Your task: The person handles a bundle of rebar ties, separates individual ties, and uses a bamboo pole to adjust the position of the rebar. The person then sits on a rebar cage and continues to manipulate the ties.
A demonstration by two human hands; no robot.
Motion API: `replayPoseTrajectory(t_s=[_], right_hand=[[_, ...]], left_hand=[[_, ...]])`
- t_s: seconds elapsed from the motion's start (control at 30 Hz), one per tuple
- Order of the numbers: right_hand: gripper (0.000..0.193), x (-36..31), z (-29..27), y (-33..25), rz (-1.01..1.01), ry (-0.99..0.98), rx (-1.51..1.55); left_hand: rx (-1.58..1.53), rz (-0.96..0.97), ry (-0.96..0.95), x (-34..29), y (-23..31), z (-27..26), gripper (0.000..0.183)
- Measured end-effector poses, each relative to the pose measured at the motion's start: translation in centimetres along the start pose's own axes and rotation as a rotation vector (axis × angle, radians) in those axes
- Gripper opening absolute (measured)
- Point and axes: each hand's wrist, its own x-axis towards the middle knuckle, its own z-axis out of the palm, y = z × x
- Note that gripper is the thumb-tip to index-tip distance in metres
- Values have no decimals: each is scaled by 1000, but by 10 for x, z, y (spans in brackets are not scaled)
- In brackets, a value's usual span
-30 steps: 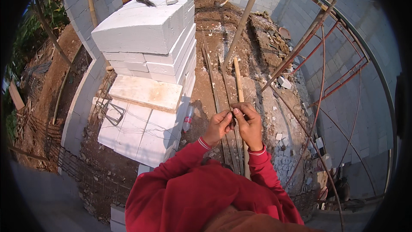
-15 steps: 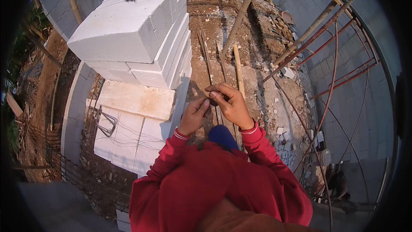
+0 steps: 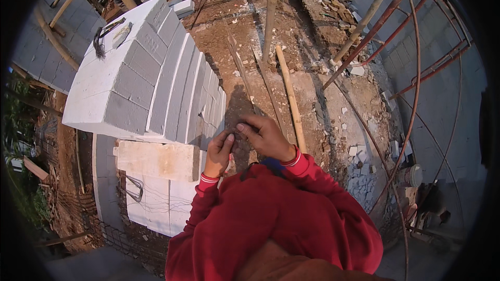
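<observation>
The left hand and the right hand are close together, above the ground, with thumbs bent toward the fingers. Whether a small thing is pinched there, I cannot tell. The white blocks stand stacked to the left of both hands. A stained block and bent rods are nearer to the person. To the right lies a pole.

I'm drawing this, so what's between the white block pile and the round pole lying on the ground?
In the head view, brown dirt with long, thin strips lying on it, and the foot of a standing pole.
</observation>
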Motion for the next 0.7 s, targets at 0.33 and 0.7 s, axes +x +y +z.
replayPoseTrajectory(t_s=[0.33, 0.7], right_hand=[[21, 46, -25, 50, 118, -18, 264], [22, 121, -39, 112, 53, -11, -76]], left_hand=[[-84, -218, 40, 49, -4, 8, 27], [-124, -252, 7, 134, -52, -28, 22]])
